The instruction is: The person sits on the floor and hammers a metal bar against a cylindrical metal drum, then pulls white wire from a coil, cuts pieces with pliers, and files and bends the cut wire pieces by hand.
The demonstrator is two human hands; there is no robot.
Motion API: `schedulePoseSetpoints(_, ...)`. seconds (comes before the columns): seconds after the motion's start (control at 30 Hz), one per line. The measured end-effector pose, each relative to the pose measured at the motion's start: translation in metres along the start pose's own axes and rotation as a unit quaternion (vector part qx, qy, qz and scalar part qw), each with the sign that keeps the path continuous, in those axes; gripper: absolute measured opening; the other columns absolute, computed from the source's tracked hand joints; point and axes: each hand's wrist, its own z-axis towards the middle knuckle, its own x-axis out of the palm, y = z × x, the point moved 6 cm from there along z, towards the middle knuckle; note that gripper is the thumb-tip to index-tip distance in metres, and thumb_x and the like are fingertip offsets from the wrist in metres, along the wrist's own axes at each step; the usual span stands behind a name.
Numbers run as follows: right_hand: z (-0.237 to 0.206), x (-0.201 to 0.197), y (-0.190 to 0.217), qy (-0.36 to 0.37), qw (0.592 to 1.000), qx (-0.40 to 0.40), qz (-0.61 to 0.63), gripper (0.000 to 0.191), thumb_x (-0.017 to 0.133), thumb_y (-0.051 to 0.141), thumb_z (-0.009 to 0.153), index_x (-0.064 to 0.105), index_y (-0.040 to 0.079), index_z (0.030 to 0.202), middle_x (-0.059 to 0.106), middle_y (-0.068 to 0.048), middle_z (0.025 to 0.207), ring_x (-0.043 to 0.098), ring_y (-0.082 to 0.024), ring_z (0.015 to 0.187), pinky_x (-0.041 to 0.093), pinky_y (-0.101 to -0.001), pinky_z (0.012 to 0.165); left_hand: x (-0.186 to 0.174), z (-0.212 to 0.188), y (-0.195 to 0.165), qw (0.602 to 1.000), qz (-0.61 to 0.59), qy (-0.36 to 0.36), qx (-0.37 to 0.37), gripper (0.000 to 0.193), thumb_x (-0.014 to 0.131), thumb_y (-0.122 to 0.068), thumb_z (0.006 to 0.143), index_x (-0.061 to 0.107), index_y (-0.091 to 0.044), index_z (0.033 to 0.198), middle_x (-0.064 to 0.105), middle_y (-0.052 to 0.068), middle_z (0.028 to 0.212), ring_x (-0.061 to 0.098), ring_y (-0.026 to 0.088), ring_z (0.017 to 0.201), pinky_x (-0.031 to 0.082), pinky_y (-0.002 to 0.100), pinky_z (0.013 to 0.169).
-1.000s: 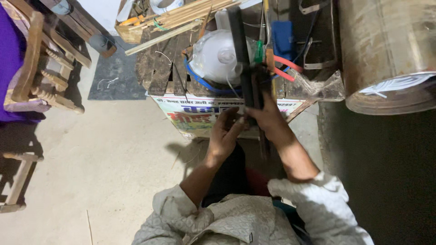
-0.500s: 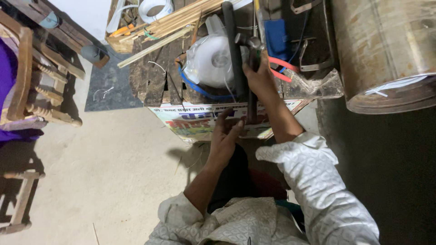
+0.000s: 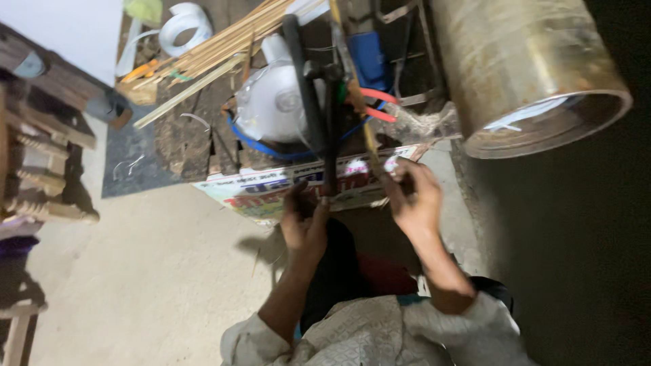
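Observation:
A black metal tool with a long handle [image 3: 319, 102] stands at the front of a low wooden board [image 3: 183, 142]. My left hand [image 3: 304, 220] grips the lower end of its black bar. My right hand [image 3: 415, 196] is closed around a thin yellowish bamboo strip [image 3: 352, 88] that runs up past the tool. A white plastic-wrapped bundle [image 3: 271, 105] lies just behind the tool, on a blue ring.
A bundle of bamboo sticks [image 3: 224, 47] and a white tape roll [image 3: 180, 24] lie on the board. A big rusty metal drum [image 3: 522, 74] lies at the right. A printed paper sheet [image 3: 271, 190] hangs off the board's edge. Wooden furniture [image 3: 41, 169] stands left.
My right hand has come down from the top of the tool to its front and now holds the strip. The camera has swung closer and to the right.

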Motion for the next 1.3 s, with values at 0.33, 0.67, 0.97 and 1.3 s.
schedulePoseSetpoints(0.33, 0.069, -0.220, 0.077, -0.136, 0.905, -0.308, -0.261, 0.044, 0.081, 0.032, 0.098, 0.070, -0.004, 0.122, 0.064, -0.017, 0.123, 0.059, -0.033, 0.116, 0.048, -0.0458, 0.096, 0.137, 0.003, -0.114, 0.965, 0.056, 0.168, 0.194, 0.086, 0.089, -0.026, 0.082, 0.044, -0.002, 0.151, 0.062, 0.007, 0.093, 0.065, 0.019, 0.083, 0.056, 0.033, 0.078)
schedulePoseSetpoints(0.67, 0.155, -0.169, 0.160, 0.207, 0.759, -0.434, -0.439, 0.057, 0.084, 0.019, 0.050, 0.080, 0.019, 0.107, 0.072, 0.004, 0.127, 0.059, -0.023, 0.126, 0.039, -0.0424, 0.108, 0.220, 0.019, -0.157, 0.961, 0.093, 0.175, 0.192, 0.097, 0.067, -0.034, 0.097, 0.006, -0.001, 0.166, 0.071, 0.024, 0.082, 0.072, 0.043, 0.073, 0.056, 0.048, 0.063)
schedulePoseSetpoints(0.97, 0.162, -0.188, 0.125, 0.237, 0.868, -0.413, -0.141, 0.029, 0.075, -0.004, 0.072, 0.078, 0.009, 0.098, 0.076, -0.007, 0.104, 0.072, -0.026, 0.111, 0.054, -0.0418, 0.106, 0.226, 0.024, -0.155, 0.940, 0.123, 0.137, 0.288, 0.093, 0.067, -0.021, 0.095, 0.009, -0.006, 0.166, 0.071, 0.027, 0.102, 0.072, 0.044, 0.084, 0.060, 0.047, 0.073)
schedulePoseSetpoints(1.3, 0.126, -0.216, 0.029, -0.084, 0.944, -0.185, 0.262, 0.053, 0.075, -0.001, 0.089, 0.059, 0.003, 0.139, 0.067, -0.011, 0.127, 0.067, -0.023, 0.111, 0.056, -0.0368, 0.103, 0.245, 0.074, -0.254, 0.654, 0.512, 0.385, 0.401, 0.078, 0.068, -0.022, 0.092, 0.028, -0.016, 0.159, 0.072, 0.014, 0.072, 0.069, 0.029, 0.054, 0.054, 0.041, 0.048)
